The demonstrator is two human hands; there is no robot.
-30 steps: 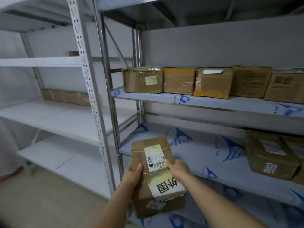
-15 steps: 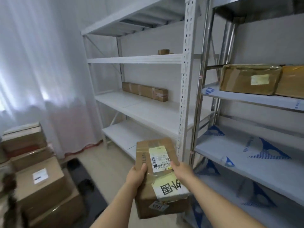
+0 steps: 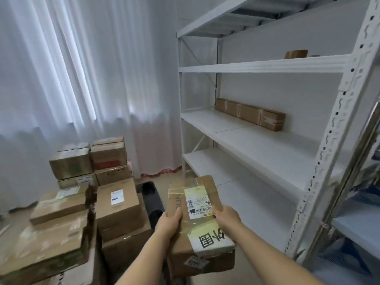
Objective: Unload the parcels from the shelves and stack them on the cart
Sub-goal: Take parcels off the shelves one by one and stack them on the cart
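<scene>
I carry a taped brown parcel (image 3: 197, 221) with a white barcode label and a large printed sticker, held in front of me at waist height. My left hand (image 3: 169, 223) grips its left edge, thumb on top. My right hand (image 3: 227, 218) grips its right edge. To the lower left stands a stack of several cardboard parcels (image 3: 86, 202), piled on the black cart (image 3: 153, 200), of which only a dark strip shows. The white shelving (image 3: 257, 140) rises on the right, with a long brown box (image 3: 249, 113) on its middle shelf.
White curtains (image 3: 72, 68) cover the wall behind the stack. A small brown item (image 3: 296, 54) sits on the upper shelf. A steel rack with blue-filmed shelves (image 3: 359, 227) stands at the far right. Bare floor lies between the stack and the shelves.
My view has swung left, away from the steel rack with its parcels, toward the curtains and the stacked boxes. Both hands keep the same hold on the parcel.
</scene>
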